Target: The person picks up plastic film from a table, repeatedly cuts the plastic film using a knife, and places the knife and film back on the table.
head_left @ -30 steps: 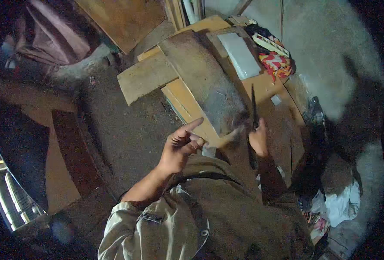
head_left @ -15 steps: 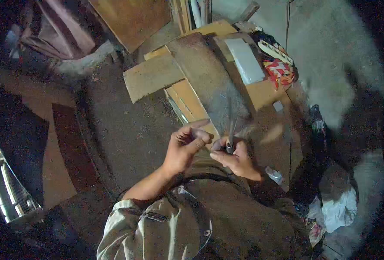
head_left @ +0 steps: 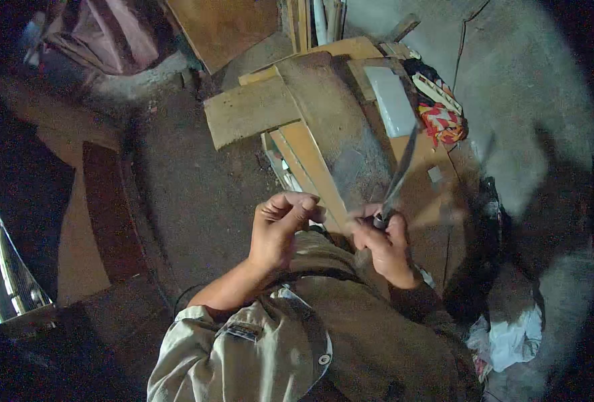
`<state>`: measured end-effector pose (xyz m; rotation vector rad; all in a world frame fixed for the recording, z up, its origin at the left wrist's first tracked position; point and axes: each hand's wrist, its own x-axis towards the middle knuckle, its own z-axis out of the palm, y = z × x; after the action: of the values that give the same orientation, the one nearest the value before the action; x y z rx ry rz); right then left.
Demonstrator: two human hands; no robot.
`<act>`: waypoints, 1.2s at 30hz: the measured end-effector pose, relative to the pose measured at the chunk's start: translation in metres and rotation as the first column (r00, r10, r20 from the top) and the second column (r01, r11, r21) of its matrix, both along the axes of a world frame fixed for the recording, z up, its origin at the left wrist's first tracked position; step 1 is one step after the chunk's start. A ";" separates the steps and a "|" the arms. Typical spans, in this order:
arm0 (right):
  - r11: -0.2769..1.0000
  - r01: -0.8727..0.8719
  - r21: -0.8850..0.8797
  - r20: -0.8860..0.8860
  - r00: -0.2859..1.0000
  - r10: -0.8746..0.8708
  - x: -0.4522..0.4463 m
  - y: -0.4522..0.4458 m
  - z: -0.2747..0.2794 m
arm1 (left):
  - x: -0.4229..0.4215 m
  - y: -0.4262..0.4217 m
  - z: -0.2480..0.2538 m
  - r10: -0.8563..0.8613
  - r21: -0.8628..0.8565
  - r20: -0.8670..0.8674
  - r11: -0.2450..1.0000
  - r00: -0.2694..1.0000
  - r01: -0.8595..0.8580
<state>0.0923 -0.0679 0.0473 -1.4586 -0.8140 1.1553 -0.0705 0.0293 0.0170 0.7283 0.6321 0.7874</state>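
Observation:
My right hand (head_left: 389, 249) is closed around the dark handle of a knife (head_left: 403, 166). Its long, narrow blade points up and away from me, slightly blurred. To the left of it, my left hand (head_left: 277, 224) is held in a pinch, thumb against curled fingers. Whatever may be between those fingertips is too small or hidden to make out. The two hands are apart, both above my lap. Beyond them lies a worn board (head_left: 330, 100), with a grey worn patch at its near end, beside the knife.
Flat brown pieces (head_left: 253, 114) lie left of the board. A white slab (head_left: 387, 100), a red-patterned cloth (head_left: 442, 124) and a small pale square (head_left: 435, 174) are on the right. White crumpled material (head_left: 514, 342) sits lower right. A large brown panel (head_left: 226, 27) leans at the back.
My right hand has moved right, away from my left, and the knife blade has swung to lean right. My left hand's fingers have curled in more. The view has shifted slightly.

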 end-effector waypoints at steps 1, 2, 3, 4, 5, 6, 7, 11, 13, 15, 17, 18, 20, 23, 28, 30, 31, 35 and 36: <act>0.998 0.054 0.022 -0.023 0.998 -0.054 0.000 0.000 0.001 | -0.003 0.000 0.002 0.003 -0.001 0.001 1.000 1.000 -0.003; 0.993 0.108 0.042 -0.046 0.993 -0.107 0.000 -0.001 0.002 | -0.007 0.001 0.005 -0.034 0.003 -0.020 0.999 0.999 0.034; 0.996 0.092 0.018 -0.050 0.995 -0.091 0.000 0.002 0.010 | -0.009 0.001 0.009 -0.072 0.006 -0.040 0.997 0.997 0.072; 0.996 0.090 0.016 -0.049 0.995 -0.089 0.001 0.002 0.010 | -0.010 0.000 0.011 -0.069 0.005 -0.039 0.998 0.997 0.070; 0.997 0.074 0.010 -0.013 0.997 -0.074 0.003 0.001 0.011 | -0.011 -0.001 0.013 -0.063 0.005 -0.011 0.998 0.998 0.063; 0.998 0.058 0.003 0.023 0.998 -0.058 0.004 0.001 0.011 | -0.012 -0.002 0.014 -0.057 0.005 0.017 0.998 0.998 0.057; 0.999 0.054 0.001 0.025 0.998 -0.054 0.004 0.001 0.011 | -0.013 -0.002 0.014 -0.053 0.003 0.019 0.999 0.998 0.053; 0.998 0.062 -0.002 0.054 0.997 -0.061 0.006 0.000 0.010 | -0.015 -0.003 0.015 -0.035 0.043 -0.043 0.998 0.998 0.037; 0.997 0.068 -0.031 0.090 0.994 -0.065 0.007 -0.001 0.009 | -0.016 -0.004 0.013 -0.031 0.070 -0.094 0.997 0.995 0.038; 0.997 0.072 0.038 0.066 0.995 -0.074 0.008 -0.003 0.005 | -0.016 -0.006 0.009 -0.037 0.086 -0.079 0.995 0.996 0.044; 0.997 0.069 0.042 0.072 0.995 -0.072 0.009 -0.003 0.008 | -0.016 -0.007 0.010 -0.038 0.094 -0.110 0.994 0.993 0.048; 0.997 0.068 0.045 0.081 0.994 -0.072 0.009 -0.004 0.010 | -0.015 -0.007 0.010 -0.039 0.101 -0.138 0.993 0.990 0.054; 0.994 0.107 0.014 0.103 0.989 -0.108 0.013 -0.006 0.006 | -0.012 -0.007 0.010 -0.039 0.081 -0.131 0.995 0.991 0.050; 0.983 0.178 -0.037 0.163 0.972 -0.170 0.030 -0.006 -0.005 | -0.008 -0.006 0.005 -0.034 0.031 -0.135 0.999 0.990 0.039; 0.889 0.456 0.022 0.022 0.889 -0.457 0.101 -0.003 -0.061 | -0.005 -0.005 -0.001 0.026 0.065 -0.138 0.998 0.990 -0.017; 0.855 0.517 -0.036 0.008 0.856 -0.517 0.144 -0.007 -0.092 | -0.005 -0.007 -0.009 0.033 0.050 -0.143 0.998 0.989 -0.026; 0.823 0.559 -0.095 -0.007 0.827 -0.562 0.163 -0.008 -0.108 | -0.006 -0.007 -0.011 0.056 0.036 -0.152 0.998 0.987 -0.051; 0.721 0.652 -0.232 -0.065 0.730 -0.681 0.212 -0.007 -0.151 | -0.003 -0.008 -0.006 0.013 -0.001 -0.245 1.000 0.970 -0.013; 0.708 0.670 -0.222 -0.053 0.717 -0.695 0.221 -0.006 -0.161 | -0.002 -0.008 -0.010 0.007 -0.003 -0.248 1.000 0.969 -0.008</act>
<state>0.3137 -0.0743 -0.1139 -1.6165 -0.0177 0.7392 -0.0728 0.0212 0.0068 0.8282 0.8620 0.7073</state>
